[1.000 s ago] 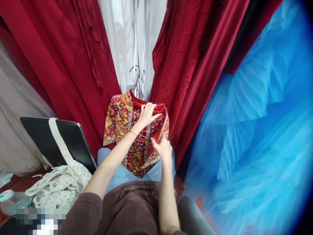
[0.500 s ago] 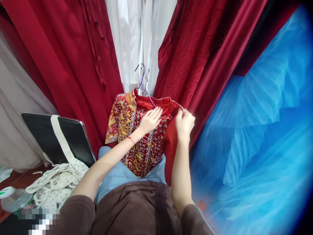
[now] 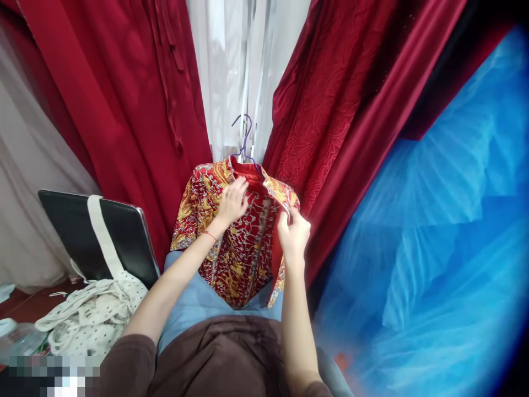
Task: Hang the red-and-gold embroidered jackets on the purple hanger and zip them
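A red jacket (image 3: 243,248) with dense gold and silver embroidery rests upright against my lap, a purple wire hanger (image 3: 248,135) inside its collar. Fingers stretched out, my left hand (image 3: 233,201) lies over the upper front of the jacket near the neck opening. On the other side, my right hand (image 3: 294,231) pinches the edge of the jacket's front panel, just below the shoulder. Part of the plain red lining shows beside that hand. The hanger's lower part is hidden inside the garment.
Dark red curtains or garments (image 3: 111,105) hang at both sides, with white cloth between. Blue tulle (image 3: 433,264) fills the right. On the left are a black chair back (image 3: 66,237), a dotted white cloth bag (image 3: 91,314) and a plastic bottle (image 3: 20,339).
My right hand has brought the front panel inward and down, so its embroidered side now shows over the hanger's shoulder. My left hand has moved left across the jacket's front.
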Demonstrator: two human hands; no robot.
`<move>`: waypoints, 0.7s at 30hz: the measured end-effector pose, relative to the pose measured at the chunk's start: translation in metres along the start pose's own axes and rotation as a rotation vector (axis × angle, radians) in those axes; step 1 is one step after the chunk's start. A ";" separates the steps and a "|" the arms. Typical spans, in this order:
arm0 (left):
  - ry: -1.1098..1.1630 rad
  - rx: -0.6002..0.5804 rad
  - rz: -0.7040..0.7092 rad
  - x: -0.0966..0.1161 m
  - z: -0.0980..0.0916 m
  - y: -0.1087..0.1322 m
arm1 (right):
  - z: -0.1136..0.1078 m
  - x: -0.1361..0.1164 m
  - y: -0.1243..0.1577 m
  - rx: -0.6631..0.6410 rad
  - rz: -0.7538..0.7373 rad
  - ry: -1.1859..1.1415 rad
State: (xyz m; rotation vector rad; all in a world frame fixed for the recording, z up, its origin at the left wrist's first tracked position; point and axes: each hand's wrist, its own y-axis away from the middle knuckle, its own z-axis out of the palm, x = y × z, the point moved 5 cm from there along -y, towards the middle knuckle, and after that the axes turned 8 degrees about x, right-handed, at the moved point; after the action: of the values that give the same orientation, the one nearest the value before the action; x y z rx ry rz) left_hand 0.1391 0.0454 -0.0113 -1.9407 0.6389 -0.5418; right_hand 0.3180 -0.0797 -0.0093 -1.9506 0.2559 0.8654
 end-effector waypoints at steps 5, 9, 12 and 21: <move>-0.153 0.062 -0.287 -0.072 -0.034 -0.064 | 0.010 -0.006 0.011 -0.097 -0.042 -0.021; -0.204 -0.270 -0.196 -0.100 -0.034 -0.077 | 0.025 -0.005 0.024 -0.185 -0.035 0.050; -0.362 -0.278 -0.157 -0.098 -0.051 -0.074 | 0.034 -0.007 0.018 -0.253 -0.004 0.180; -0.546 -0.329 -0.162 -0.065 -0.083 -0.080 | 0.063 -0.088 0.010 -0.168 -0.122 0.291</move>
State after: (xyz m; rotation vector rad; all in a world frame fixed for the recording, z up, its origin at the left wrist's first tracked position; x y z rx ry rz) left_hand 0.0546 0.0617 0.0887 -2.3310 0.2284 0.0168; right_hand 0.2197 -0.0471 0.0239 -2.2248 0.2375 0.5361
